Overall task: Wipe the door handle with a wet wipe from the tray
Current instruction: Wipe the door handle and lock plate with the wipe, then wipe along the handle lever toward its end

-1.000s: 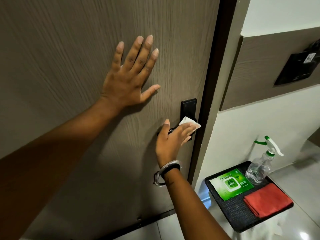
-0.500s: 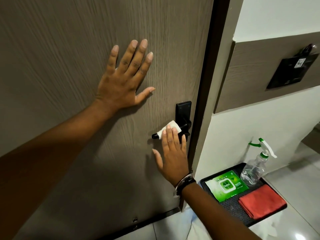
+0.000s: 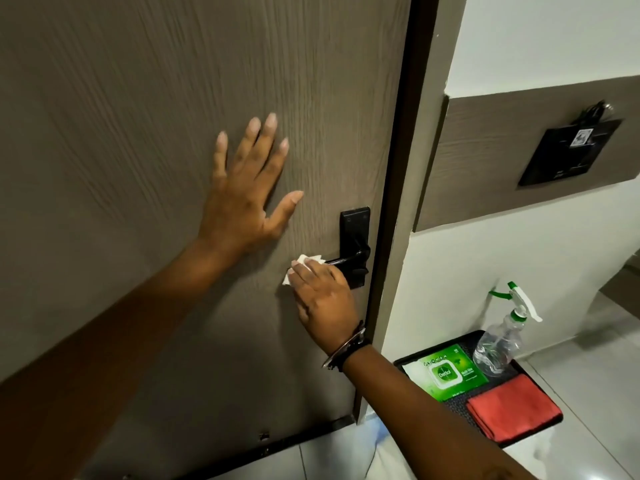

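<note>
The left hand [image 3: 242,199] lay flat and spread on the door [image 3: 138,133], likely steadying it, while the right hand [image 3: 323,292] clamped the wet wipe [image 3: 303,263] around the lever handle [image 3: 346,261].

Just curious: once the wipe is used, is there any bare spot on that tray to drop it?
Hardly: the tray is crowded by the wipes pack, spray bottle and red cloth. Only a narrow strip shows between pack, cloth and front rim.
</note>
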